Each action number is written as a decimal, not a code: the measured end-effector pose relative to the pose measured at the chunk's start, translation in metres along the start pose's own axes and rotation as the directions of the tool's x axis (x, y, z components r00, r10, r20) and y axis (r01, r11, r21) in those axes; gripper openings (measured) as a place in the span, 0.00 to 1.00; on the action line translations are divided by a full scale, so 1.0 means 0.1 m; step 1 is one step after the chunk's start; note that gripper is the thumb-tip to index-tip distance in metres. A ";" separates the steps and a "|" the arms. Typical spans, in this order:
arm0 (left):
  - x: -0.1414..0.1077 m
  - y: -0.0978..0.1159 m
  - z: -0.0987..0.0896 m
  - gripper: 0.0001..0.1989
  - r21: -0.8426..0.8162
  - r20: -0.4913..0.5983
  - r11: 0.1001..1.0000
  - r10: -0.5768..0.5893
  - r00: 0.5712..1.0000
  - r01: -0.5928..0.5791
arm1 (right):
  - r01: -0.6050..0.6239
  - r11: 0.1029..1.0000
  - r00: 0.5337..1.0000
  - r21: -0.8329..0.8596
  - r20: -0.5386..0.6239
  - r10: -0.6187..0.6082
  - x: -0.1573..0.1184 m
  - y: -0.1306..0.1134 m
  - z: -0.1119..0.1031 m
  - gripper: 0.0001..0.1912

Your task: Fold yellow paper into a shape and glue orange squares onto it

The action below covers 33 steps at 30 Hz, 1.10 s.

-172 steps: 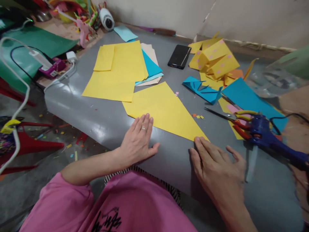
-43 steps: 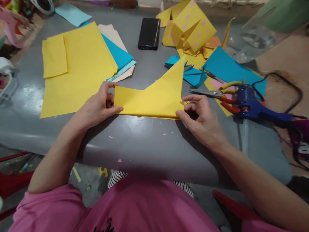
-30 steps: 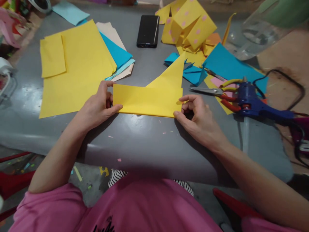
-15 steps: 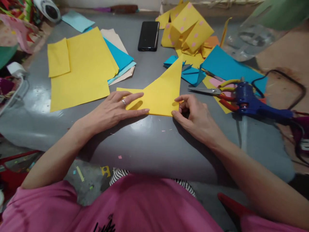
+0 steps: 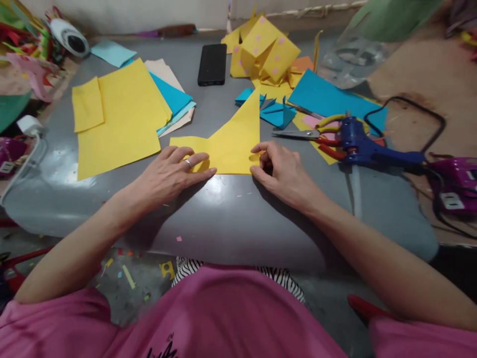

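Observation:
A folded sheet of yellow paper [image 5: 234,144] lies on the grey table in front of me, with a tall point rising at its right side and a straight fold along its near edge. My left hand [image 5: 182,166], wearing a ring, rests on its left part, fingers spread and thumb along the near edge. At the lower right corner, my right hand [image 5: 279,169] has curled fingers and holds the paper's edge with thumb and forefinger. Scissors [image 5: 305,134] with red and yellow handles lie just beyond my right hand.
Left stands a stack of yellow sheets [image 5: 122,129] over blue paper [image 5: 167,94]. A black phone [image 5: 212,64] lies at the back. A polka-dotted yellow paper piece [image 5: 264,52], blue folded pieces [image 5: 278,114], a blue glue gun [image 5: 372,146] with its cord and a clear container [image 5: 350,62] are right.
The whole view has shifted, so the table's things appear farther left. Both hands keep much the same places on the yellow paper.

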<state>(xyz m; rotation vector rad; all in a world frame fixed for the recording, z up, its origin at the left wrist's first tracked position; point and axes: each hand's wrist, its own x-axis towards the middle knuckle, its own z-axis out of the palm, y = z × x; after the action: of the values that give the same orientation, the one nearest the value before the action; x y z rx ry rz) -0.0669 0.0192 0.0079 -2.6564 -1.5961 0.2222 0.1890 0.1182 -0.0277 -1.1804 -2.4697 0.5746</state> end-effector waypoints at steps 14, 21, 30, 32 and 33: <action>0.19 0.63 0.03 0.28 0.060 -0.022 0.981 -0.185 0.982 0.186 | 0.299 0.890 0.919 -0.344 -0.146 -0.365 -0.17 -0.14 0.07 0.16; 0.16 0.62 0.07 0.30 -0.012 -0.043 0.981 -0.192 0.980 0.192 | 0.363 0.870 0.922 -0.333 -0.010 -0.388 -0.40 -0.33 0.18 0.22; -0.22 0.53 0.30 0.46 -0.129 -0.117 0.940 -0.330 0.937 0.315 | 0.338 0.846 0.922 -0.412 -0.034 -0.385 -0.46 -0.22 0.11 0.21; -0.36 0.47 0.33 0.45 -0.148 -0.146 0.924 -0.372 0.917 0.352 | 0.338 0.834 0.922 -0.437 -0.025 -0.386 -0.48 -0.20 0.09 0.21; -0.42 0.43 0.35 0.43 -0.153 -0.155 0.914 -0.397 0.905 0.375 | 0.337 0.832 0.924 -0.440 -0.014 -0.382 -0.49 -0.20 0.08 0.21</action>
<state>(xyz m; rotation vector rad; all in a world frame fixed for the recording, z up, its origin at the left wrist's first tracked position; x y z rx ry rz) -0.0534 -0.0400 -0.0264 -2.2810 -2.0769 -0.1334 0.2012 0.0667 -0.0313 -0.8076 -2.7099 -0.1481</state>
